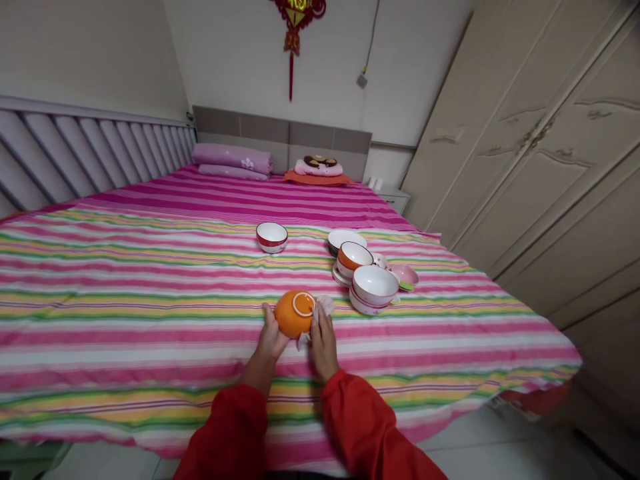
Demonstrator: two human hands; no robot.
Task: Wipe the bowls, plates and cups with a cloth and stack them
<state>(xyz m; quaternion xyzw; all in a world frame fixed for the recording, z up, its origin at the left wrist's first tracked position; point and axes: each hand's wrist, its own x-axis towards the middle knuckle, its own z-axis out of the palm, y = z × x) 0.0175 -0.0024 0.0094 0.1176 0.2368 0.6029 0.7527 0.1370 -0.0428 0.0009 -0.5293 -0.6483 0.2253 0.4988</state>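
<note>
While the left hand (273, 337) grips an orange bowl (289, 315), base upward, the right hand (324, 341), fingers nearly straight, holds a white tissue (327, 305) against its outside

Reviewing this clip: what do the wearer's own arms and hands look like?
Both hands, left hand and right hand, are bare, without gloves. The left sleeve and right sleeve are plain red, with no visible markings.

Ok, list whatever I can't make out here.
In the head view:
Held orange bowl: inside faces away, behind its own base.
White wipe: partly covered by the right grip.
Plate stack: partly hidden by the upright orange bowl.
Red wall ornament: top cut off by upper edge.
</note>
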